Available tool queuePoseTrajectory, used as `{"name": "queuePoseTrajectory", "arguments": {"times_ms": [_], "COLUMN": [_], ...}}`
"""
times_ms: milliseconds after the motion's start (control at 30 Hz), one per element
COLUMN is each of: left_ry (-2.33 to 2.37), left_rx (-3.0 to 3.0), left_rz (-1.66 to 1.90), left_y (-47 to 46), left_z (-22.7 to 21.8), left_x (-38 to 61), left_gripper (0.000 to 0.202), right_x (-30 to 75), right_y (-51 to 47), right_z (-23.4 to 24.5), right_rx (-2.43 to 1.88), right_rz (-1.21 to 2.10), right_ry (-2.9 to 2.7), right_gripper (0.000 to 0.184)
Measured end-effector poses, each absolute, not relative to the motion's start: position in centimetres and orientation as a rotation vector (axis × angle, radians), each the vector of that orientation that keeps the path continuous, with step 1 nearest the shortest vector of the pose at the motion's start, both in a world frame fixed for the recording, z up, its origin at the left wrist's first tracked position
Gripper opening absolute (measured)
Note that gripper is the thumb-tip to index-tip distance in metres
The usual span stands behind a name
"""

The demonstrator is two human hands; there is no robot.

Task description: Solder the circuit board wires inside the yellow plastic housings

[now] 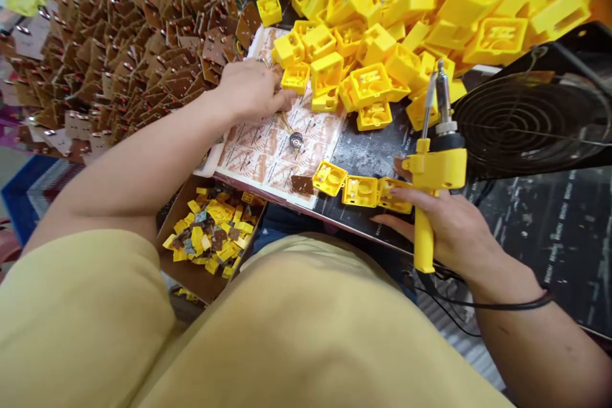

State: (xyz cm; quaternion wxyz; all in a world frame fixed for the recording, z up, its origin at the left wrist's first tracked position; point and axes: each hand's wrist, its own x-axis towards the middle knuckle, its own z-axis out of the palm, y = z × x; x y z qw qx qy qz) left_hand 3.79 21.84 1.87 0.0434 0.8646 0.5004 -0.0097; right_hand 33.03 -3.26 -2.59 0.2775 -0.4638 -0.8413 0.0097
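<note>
My right hand [449, 229] grips a yellow soldering gun [433, 172] by its handle, tip pointing up toward the yellow pile. Just left of it, three yellow plastic housings [359, 190] lie in a row on the dark work surface. My left hand [251, 90] reaches forward over a patterned sheet [272, 153], fingers curled and pinched at the edge of the yellow housings; what they hold is hidden. A small round component with wires [296, 139] lies on the sheet below that hand.
A large heap of yellow housings [430, 0] fills the far right. A heap of brown circuit boards [124, 57] fills the far left. A cardboard box of scraps [210, 236] sits by my lap. A black fan grille [530, 121] stands at right.
</note>
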Motion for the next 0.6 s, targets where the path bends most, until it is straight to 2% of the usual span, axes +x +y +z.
{"name": "queuePoseTrajectory", "arguments": {"times_ms": [133,200,300,400,467,600], "left_ry": [1.501,1.373,1.079,0.797,0.58,0.357], "left_rx": [2.615,2.529,2.415,2.402,2.559,2.825], "left_rz": [-0.096,0.056,0.518,0.879,0.888,0.687], "left_y": [21.1,19.6,16.8,13.6,11.6,9.2], "left_z": [4.3,6.4,7.7,5.5,2.9,0.0], "left_x": [5.5,5.6,4.9,3.5,2.3,0.0], "left_gripper": [0.023,0.021,0.017,0.015,0.013,0.028], "right_x": [32.1,31.3,30.2,29.5,29.3,29.7], "right_y": [-2.9,-2.5,-2.0,-1.7,-1.7,-2.5], "right_z": [-2.6,-3.1,-3.9,-4.1,-3.8,-2.8], "right_rx": [-1.247,-1.23,-1.224,-1.239,-1.224,-1.215], "right_rz": [0.047,0.084,0.104,0.093,0.094,0.057], "right_ry": [-2.221,-2.208,-2.154,-2.107,-2.114,-2.019], "right_gripper": [0.049,0.043,0.035,0.038,0.042,0.054]}}
